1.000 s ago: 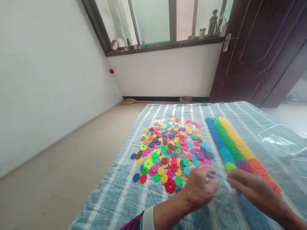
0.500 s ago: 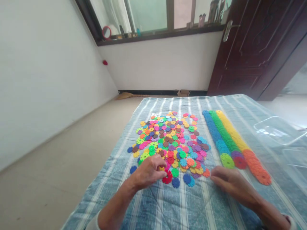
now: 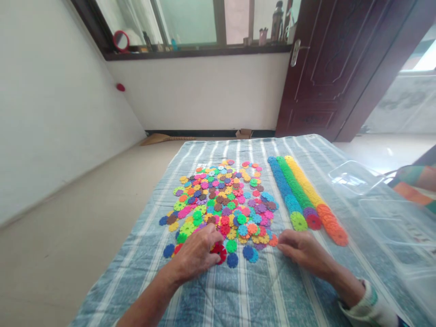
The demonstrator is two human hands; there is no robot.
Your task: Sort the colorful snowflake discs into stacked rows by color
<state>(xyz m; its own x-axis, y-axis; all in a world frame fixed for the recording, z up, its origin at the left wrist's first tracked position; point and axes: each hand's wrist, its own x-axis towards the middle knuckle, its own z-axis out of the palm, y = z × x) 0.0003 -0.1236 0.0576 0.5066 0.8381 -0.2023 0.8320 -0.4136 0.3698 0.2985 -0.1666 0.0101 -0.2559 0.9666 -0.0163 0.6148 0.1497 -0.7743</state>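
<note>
Loose flower-edged plastic discs (image 3: 221,200) of many colours lie in a spread heap on a striped blue-grey cloth (image 3: 204,299). At the heap's near edge, my left hand (image 3: 195,252) has thumb and fingers closed on a red disc (image 3: 221,255). A dark blue disc (image 3: 232,260) and a green disc (image 3: 231,246) lie just right of it. My right hand (image 3: 303,250) rests on the cloth with its fingers pressed together, its fingertips at the edge of an orange disc (image 3: 273,240). Whether anything is between those fingers is hidden.
Right of the heap run long overlapping rows of sorted discs: blue (image 3: 281,181), green (image 3: 296,184) and yellow (image 3: 304,181), with orange discs (image 3: 332,225) at the near end. Clear plastic containers (image 3: 356,175) stand farther right, near a person's colourful clothing (image 3: 415,186).
The view has turned right, so the heap and rows appear farther left. My left hand stays around the red disc, and my right hand remains beside the orange disc.
</note>
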